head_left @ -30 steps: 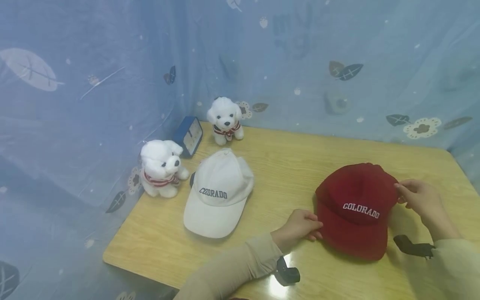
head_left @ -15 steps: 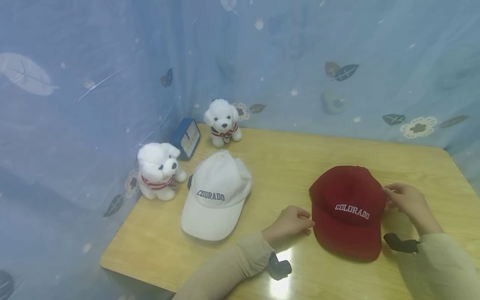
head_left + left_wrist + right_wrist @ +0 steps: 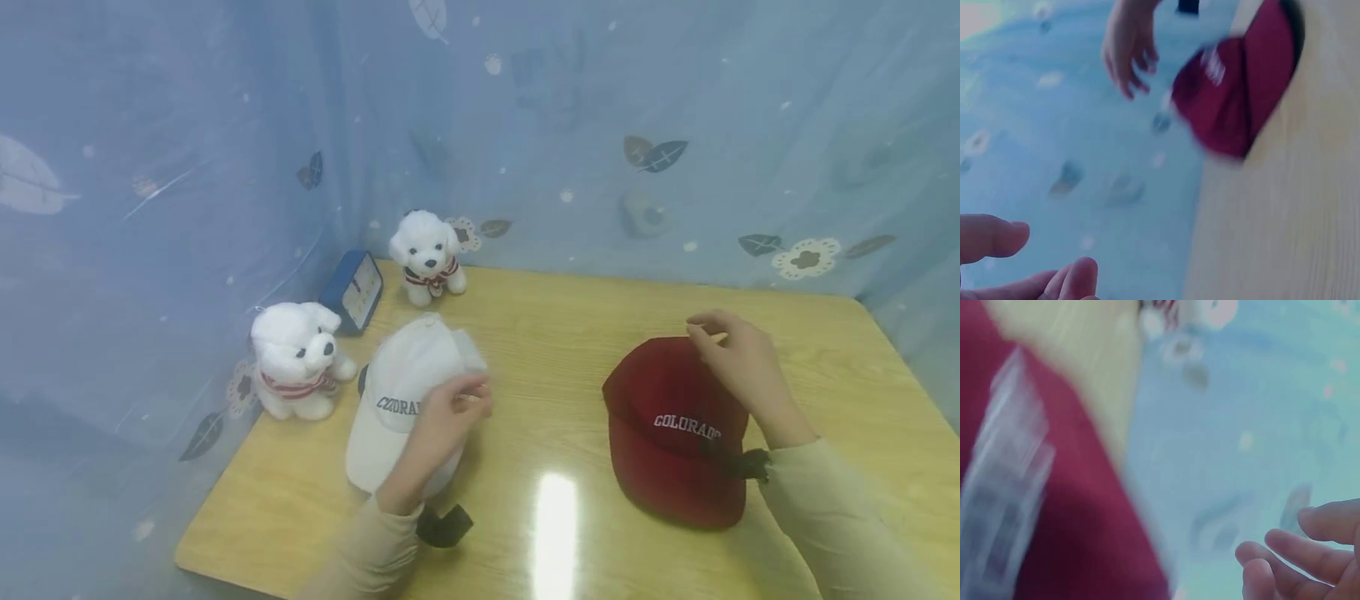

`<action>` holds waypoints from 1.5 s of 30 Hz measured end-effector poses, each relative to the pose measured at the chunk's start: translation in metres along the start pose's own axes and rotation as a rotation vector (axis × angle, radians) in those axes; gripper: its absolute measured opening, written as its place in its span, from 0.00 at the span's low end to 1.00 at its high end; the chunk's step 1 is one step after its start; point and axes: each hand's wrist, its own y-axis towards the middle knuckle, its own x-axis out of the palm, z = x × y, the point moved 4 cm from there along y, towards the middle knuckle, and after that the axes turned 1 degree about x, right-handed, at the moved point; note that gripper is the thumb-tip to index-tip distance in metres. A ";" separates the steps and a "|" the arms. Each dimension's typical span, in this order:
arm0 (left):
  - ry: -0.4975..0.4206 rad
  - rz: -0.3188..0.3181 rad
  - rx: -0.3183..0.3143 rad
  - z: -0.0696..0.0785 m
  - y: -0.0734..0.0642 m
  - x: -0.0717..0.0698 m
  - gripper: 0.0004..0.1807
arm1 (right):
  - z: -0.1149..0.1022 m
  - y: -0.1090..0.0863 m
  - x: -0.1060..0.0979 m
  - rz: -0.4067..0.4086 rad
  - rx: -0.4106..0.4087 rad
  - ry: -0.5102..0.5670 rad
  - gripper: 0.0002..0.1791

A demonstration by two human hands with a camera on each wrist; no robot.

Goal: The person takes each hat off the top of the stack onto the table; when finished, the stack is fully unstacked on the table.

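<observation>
In the head view, a white cap (image 3: 405,367) with dark COLORADO lettering rests on the table at left. My left hand (image 3: 444,425) hovers over its right side, hiding part of the lettering. The left wrist view shows a gap between that hand's thumb (image 3: 1004,237) and fingers, holding nothing. A dark red cap (image 3: 652,467) with white lettering lies to the right, brim toward me. Above its right side is my right hand (image 3: 746,367), fingers loosely bent and holding nothing. The right wrist view has the red cap (image 3: 1085,506) blurred beside the loose fingers (image 3: 1304,556).
Two white plush dogs stand on the table's left side, one at the front (image 3: 296,358) and one at the back (image 3: 426,250). Between them is a blue clock (image 3: 356,292). A patterned blue curtain (image 3: 525,125) encloses the wooden table (image 3: 540,333) behind and at left.
My left hand has left the red cap's brim and moved left over the white cap. My right hand has released the red cap's side and risen above it. The head view has shifted slightly.
</observation>
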 end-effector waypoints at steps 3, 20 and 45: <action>0.072 0.150 -0.036 -0.008 -0.016 -0.046 0.19 | -0.036 0.014 0.029 -0.076 -0.043 0.076 0.19; 0.362 0.234 -0.475 -0.097 -0.093 -0.126 0.29 | -0.118 0.004 0.220 -0.493 0.154 0.467 0.23; -0.156 0.340 -0.343 -0.044 -0.056 -0.097 0.20 | -0.136 0.035 0.122 -0.173 -0.115 0.302 0.10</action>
